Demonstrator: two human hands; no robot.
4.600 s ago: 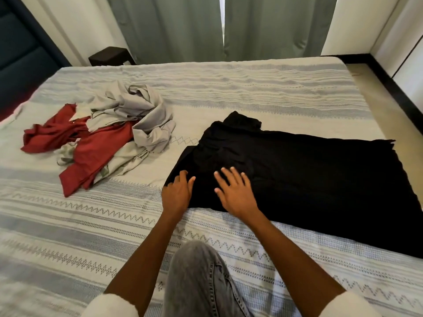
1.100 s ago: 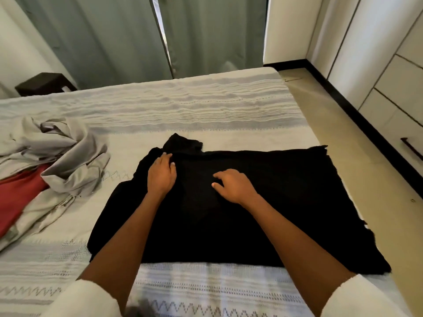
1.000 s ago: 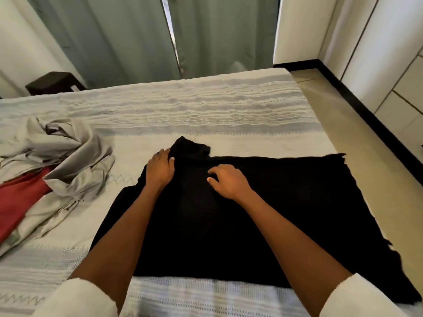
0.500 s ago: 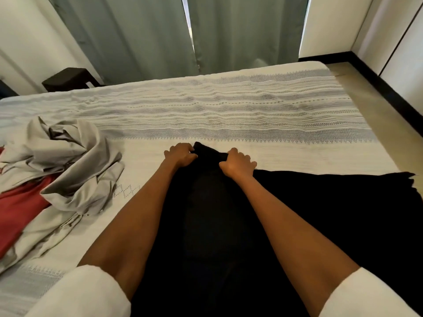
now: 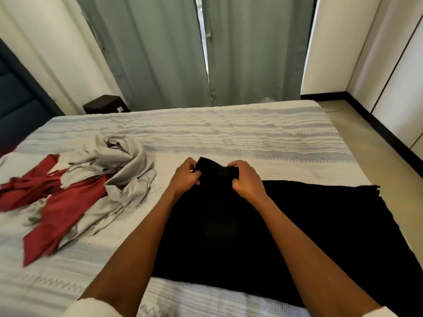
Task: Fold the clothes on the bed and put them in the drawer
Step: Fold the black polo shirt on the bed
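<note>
A: Black garment (image 5: 263, 229) lies spread on the near-right bed (image 5: 251, 138); left hand (image 5: 185, 177) and right hand (image 5: 246, 181) each pinch its far flap.

B: I'd pull evenly, lay it flat, avoid the grey-and-red pile (image 5: 91, 179) at left.

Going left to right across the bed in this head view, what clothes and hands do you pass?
Red garment → grey garment → left hand → right hand, both hands gripping the black garment.

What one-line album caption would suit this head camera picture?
Both hands, left hand and right hand, pinch the far edge of a black garment spread on the striped bed.
</note>
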